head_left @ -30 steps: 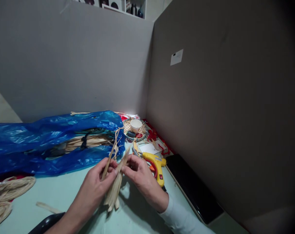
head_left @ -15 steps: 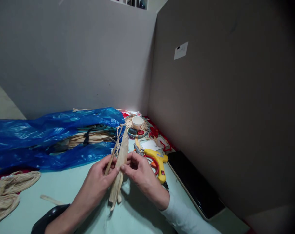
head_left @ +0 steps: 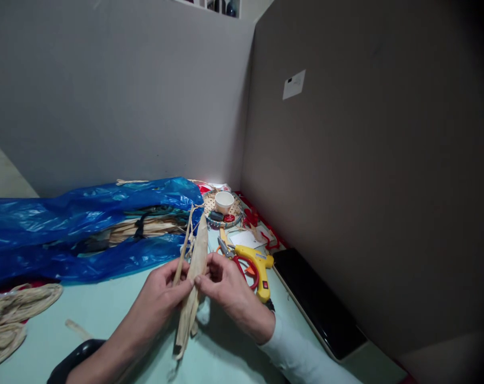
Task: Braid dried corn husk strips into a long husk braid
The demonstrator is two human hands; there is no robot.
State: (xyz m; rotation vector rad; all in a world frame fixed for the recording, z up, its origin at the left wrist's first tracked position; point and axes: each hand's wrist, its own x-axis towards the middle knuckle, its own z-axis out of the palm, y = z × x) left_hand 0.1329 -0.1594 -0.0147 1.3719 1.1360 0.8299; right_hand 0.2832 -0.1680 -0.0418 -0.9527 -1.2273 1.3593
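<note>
Low in the frame's centre, the left hand and right hand both pinch a bundle of dried husk strips above the pale table, with the yellow glue gun and blue plastic bag lying beyond.

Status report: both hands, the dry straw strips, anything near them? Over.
Left hand and right hand both pinch the dry straw strips, tips pointing up. Yellow glue gun lies just beyond right hand.
</note>
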